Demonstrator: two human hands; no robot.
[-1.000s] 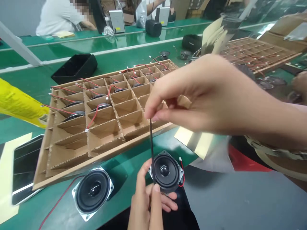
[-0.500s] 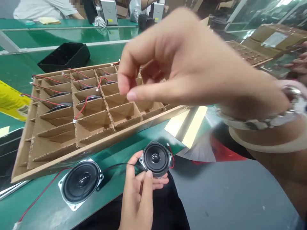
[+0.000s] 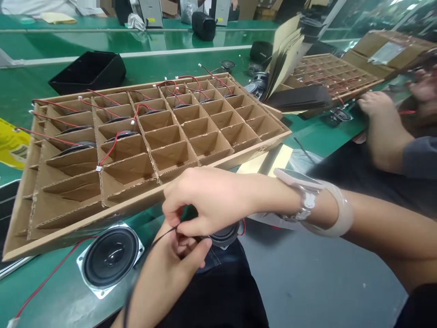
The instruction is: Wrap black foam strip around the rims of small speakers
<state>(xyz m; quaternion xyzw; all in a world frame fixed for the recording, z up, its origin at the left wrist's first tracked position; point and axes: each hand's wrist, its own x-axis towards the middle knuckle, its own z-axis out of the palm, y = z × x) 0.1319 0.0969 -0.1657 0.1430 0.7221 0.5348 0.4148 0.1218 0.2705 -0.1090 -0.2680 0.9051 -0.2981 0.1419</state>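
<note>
One packet [image 3: 10, 136] is barcoded (right hand [image 3: 205, 196] pinches strip [image 3: 165, 234]).

divided trays [image 3: 82, 229] [image 3: 372, 85]: 2 | foreground speakers [image 3: 112, 257] [image 3: 225, 235]: 2 | black strip [image 3: 163, 235]: 1 | open black box [image 3: 87, 75]: 1

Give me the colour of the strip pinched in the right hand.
The strip is black; the head view shows it best.

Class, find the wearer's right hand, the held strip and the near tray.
Right hand [image 3: 209, 196], head view: back of hand.
Held strip [image 3: 164, 234], head view: upper stretch.
Near tray [image 3: 129, 203], head view: front wall.
</note>
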